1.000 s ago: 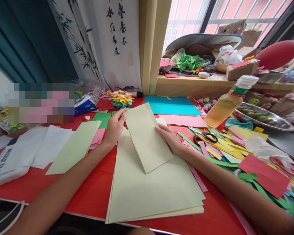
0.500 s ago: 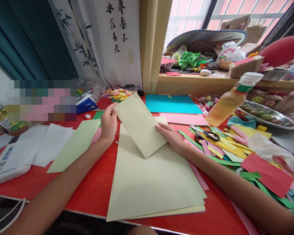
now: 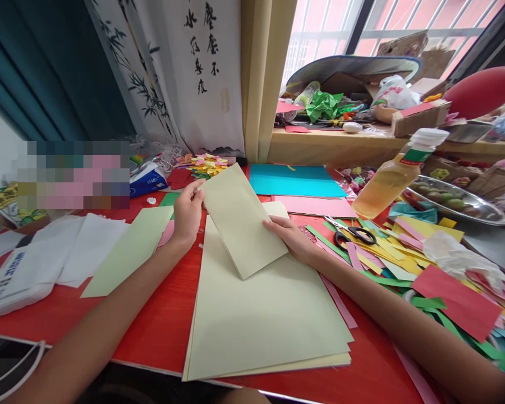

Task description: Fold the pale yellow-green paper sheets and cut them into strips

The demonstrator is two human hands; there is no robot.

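Between my hands is a pale yellow-green piece of paper [image 3: 244, 224], folded or layered, tilted above the table. My left hand [image 3: 188, 210] pinches its upper left corner between thumb and fingers. On the right edge, my right hand [image 3: 287, 235] grips it with the thumb on top; the other fingers are partly hidden behind. Under it lies a stack of large pale green sheets [image 3: 269, 320], reaching to the table's front edge. Another light green sheet [image 3: 128, 252] rests to the left, near my left forearm.
Black-handled scissors [image 3: 353, 231] lie among coloured paper strips [image 3: 389, 252] on the right. A bottle of amber liquid [image 3: 398, 177] stands behind them, beside a metal dish [image 3: 483, 207]. Blue paper [image 3: 297, 180] and pink paper [image 3: 315, 206] are at the back. A white packet [image 3: 21, 280] sits left.
The held paper has tilted slightly, its lower corner moving a little down and left. My right hand has shifted slightly left with it; both hands keep their hold.
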